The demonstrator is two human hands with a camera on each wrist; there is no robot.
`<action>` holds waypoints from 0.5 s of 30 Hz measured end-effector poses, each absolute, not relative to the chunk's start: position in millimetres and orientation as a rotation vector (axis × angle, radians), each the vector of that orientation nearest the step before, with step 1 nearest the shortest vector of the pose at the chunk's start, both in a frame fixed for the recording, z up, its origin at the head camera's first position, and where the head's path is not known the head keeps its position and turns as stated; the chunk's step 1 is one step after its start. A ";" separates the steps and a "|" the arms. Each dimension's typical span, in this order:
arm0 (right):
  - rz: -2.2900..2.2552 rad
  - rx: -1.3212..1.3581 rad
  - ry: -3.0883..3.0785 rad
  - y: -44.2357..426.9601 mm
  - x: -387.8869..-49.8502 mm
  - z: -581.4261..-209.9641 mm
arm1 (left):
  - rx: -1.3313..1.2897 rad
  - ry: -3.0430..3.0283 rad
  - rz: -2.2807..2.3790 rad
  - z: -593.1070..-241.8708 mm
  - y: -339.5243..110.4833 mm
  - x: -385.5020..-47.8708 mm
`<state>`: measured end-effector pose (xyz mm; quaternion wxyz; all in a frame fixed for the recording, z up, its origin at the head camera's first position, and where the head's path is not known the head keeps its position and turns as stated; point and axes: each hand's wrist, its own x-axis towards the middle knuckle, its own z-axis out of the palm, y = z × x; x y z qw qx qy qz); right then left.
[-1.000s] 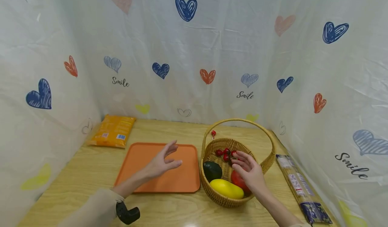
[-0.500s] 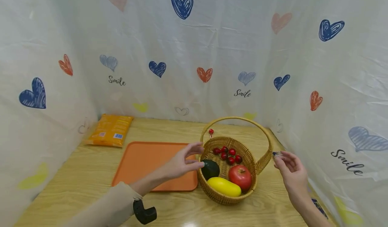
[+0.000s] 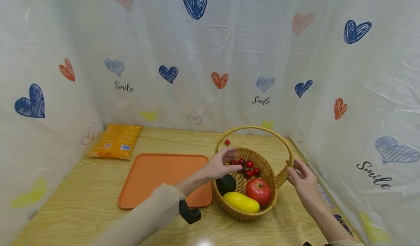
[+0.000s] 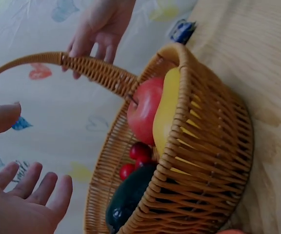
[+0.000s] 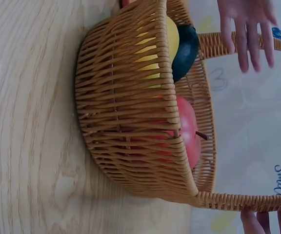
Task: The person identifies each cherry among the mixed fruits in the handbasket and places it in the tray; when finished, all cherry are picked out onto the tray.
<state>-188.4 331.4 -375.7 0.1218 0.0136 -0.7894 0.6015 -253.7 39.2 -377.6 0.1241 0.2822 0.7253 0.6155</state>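
A wicker basket [image 3: 234, 215] with a tall arched handle holds a dark green avocado [image 3: 226, 184], a yellow mango-like fruit [image 3: 242, 202], a red apple [image 3: 258, 192] and several small dark-red cherries [image 3: 249, 164]. My right hand [image 3: 307, 185] grips the handle low on its right side, its fingertips passing across the wicker in the left wrist view. Over the basket's left rim hovers my left hand [image 3: 219, 165], palm toward the handle. Its fingers [image 4: 43, 187] are loosely extended and hold nothing. It partly hides the cherries and the handle's left base.
An orange tray [image 3: 141, 187] lies left of the basket. At the back left sits an orange packet [image 3: 116, 142]. A small red item [image 3: 227, 142] lies behind the basket. Along the right edge is a long package [image 3: 342, 224], partly behind my arm. Heart-printed curtains enclose the table.
My right hand moved from above the fruit out to the right, then onto the basket handle. My left hand moved right, from over the tray to over the basket's left rim.
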 end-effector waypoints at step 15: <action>1.714 -0.031 -2.378 331.3 -186.8 -373.0 | 0.257 2.283 1.852 -384.0 109.2 -295.5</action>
